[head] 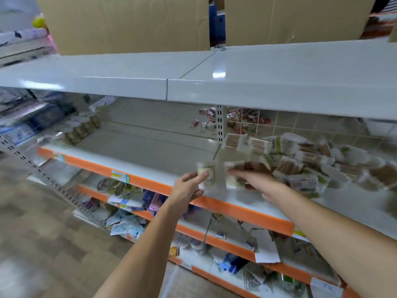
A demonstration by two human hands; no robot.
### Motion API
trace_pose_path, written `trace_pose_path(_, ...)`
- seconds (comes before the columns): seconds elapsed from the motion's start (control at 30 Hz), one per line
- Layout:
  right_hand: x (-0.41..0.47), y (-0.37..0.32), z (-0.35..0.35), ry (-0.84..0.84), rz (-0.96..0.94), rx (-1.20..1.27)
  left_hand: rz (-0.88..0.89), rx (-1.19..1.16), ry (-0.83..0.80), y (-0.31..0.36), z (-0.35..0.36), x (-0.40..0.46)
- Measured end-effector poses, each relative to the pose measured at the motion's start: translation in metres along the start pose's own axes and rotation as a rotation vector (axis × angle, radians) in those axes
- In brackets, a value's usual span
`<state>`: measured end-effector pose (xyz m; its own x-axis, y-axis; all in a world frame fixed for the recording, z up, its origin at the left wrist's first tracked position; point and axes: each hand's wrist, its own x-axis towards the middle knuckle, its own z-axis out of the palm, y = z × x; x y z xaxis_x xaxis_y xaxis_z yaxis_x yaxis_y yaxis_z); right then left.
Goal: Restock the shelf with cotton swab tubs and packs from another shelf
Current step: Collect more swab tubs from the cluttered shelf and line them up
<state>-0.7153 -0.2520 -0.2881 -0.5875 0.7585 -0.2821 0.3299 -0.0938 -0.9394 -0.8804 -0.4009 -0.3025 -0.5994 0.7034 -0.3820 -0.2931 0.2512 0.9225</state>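
Left hand [189, 186] gripping a cotton swab tub [206, 176], right hand [250, 175] gripping another tub [234, 176], swab pile [318, 162] just right

Shelf [150, 145] deck pale grey-white, front lip orange with a yellow-green label [120, 175]. Swab packs [300, 164] at right end – tan sticks, white tips, green-white wrap. Boxes [129, 24] above – plain brown.

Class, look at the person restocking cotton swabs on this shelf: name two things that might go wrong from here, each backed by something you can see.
1. The pile of swab packs lies loose and jumbled beside the right hand; pulling one out may topple others.
2. The left hand holds a swab tub only at its side, near the shelf's orange edge; it may slip and fall.
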Motion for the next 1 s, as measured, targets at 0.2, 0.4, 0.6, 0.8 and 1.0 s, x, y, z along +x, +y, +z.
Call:
trace_pose_path(0.2,0.006,-0.012,0.049,-0.137,-0.007,-0.046,0.014,-0.056,0.033,-0.001,-0.049,-0.021)
trace_pose_path(0.4,0.018,-0.025,0.101,-0.2,-0.017,-0.029,0.023,-0.121,0.111,0.002,-0.095,-0.031)
trace_pose_path(0.6,0.029,-0.045,0.186,-0.277,-0.004,0.029,0.058,-0.123,0.166,0.009,-0.175,-0.041)
trace_pose_path(0.8,0.031,-0.062,0.272,-0.355,-0.014,0.07,0.093,-0.049,0.265,0.01,-0.254,-0.046)
trace_pose_path(1.0,0.021,-0.075,0.344,-0.441,-0.033,0.015,0.087,-0.043,0.333,0.002,-0.324,-0.061)
